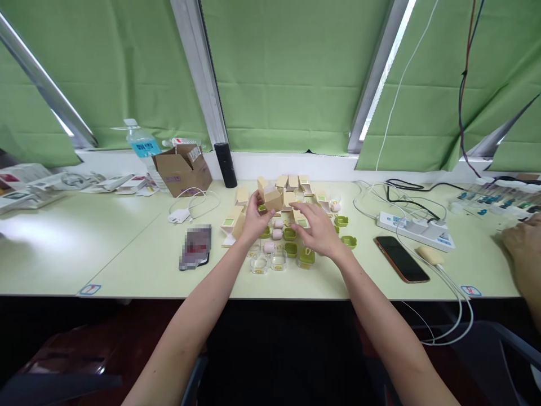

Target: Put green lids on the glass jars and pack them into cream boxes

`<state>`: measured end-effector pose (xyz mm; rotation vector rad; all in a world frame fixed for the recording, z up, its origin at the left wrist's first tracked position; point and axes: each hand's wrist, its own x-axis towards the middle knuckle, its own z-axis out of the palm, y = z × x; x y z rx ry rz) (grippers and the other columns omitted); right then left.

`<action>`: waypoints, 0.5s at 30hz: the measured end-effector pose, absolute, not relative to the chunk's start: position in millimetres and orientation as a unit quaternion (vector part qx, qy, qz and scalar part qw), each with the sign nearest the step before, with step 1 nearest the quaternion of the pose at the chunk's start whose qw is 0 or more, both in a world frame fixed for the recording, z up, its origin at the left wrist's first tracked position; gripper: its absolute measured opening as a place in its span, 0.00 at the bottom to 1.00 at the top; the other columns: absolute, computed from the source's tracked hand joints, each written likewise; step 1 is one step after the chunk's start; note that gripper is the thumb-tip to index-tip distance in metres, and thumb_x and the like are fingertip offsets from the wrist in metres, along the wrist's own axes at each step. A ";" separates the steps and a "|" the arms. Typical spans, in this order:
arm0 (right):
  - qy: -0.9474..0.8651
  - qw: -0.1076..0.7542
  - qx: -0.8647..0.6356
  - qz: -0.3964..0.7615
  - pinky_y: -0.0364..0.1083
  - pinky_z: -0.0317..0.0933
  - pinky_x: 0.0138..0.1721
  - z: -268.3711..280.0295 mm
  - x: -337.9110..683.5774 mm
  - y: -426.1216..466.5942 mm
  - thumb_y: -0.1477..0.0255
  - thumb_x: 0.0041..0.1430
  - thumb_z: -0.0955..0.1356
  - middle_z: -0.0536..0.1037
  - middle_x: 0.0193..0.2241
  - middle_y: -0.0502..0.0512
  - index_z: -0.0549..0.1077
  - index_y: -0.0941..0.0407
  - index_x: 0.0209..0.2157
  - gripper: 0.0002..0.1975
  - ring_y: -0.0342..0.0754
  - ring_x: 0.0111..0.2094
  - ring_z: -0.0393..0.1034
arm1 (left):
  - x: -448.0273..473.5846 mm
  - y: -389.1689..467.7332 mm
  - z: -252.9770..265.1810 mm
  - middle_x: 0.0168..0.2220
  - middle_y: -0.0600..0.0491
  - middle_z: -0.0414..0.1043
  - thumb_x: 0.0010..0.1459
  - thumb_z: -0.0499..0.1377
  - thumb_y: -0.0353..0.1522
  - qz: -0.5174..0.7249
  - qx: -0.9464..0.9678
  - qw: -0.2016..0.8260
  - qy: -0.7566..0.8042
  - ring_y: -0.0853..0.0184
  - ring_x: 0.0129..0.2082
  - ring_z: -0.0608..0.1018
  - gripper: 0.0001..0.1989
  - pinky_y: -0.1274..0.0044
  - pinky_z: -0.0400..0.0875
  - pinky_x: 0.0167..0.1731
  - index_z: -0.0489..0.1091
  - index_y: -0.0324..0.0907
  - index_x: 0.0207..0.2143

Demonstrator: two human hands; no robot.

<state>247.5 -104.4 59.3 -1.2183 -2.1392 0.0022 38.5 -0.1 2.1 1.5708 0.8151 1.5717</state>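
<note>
Raised over the middle of the table, a small cream carton [273, 199] with its flap up sits in the fingers of my left hand [254, 217]. Something pale shows in the carton's opening. My right hand [316, 226] is just to the right, fingers apart, above a cream box with a green label [300, 220]; I cannot tell if it touches that box. Below the hands are green dishes [290, 249], pale pink cylinders [269, 247] and clear containers [278, 260], several of each. Other small cartons [233, 221] stand around them.
A brown cardboard box [181, 169], a black cylinder [225, 164] and a large bottle [141, 142] stand at the back. Rightward lie a phone [401, 259], a power strip [416, 230] with cables and a co-worker's hand [524, 242]. A charger [180, 215] lies left.
</note>
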 end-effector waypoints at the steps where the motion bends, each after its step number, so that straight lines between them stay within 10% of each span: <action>1: -0.815 0.314 -0.488 0.004 0.59 0.67 0.53 62.0 251.3 -113.5 0.66 0.69 0.67 0.79 0.53 0.61 0.69 0.51 0.63 0.22 0.61 0.52 0.73 | 36.6 2.0 1.4 0.60 0.42 0.69 0.48 0.74 0.40 0.618 0.608 0.391 0.310 0.54 0.58 0.75 0.42 0.68 0.78 0.48 0.60 0.46 0.63; 5: -0.793 0.200 -0.575 0.043 0.51 0.67 0.39 64.7 263.2 -154.6 0.62 0.66 0.71 0.80 0.49 0.60 0.71 0.53 0.58 0.21 0.57 0.42 0.77 | 33.7 5.4 2.7 0.58 0.43 0.73 0.42 0.78 0.41 0.621 0.598 0.427 0.274 0.53 0.58 0.77 0.43 0.66 0.76 0.52 0.65 0.45 0.58; 15: -0.800 0.085 -0.586 0.095 0.50 0.67 0.43 40.0 262.4 -167.4 0.72 0.62 0.73 0.77 0.52 0.65 0.74 0.58 0.52 0.16 0.61 0.48 0.77 | 30.6 -4.0 10.0 0.51 0.43 0.79 0.40 0.80 0.37 0.542 0.585 0.565 0.211 0.53 0.53 0.81 0.46 0.66 0.76 0.51 0.65 0.43 0.59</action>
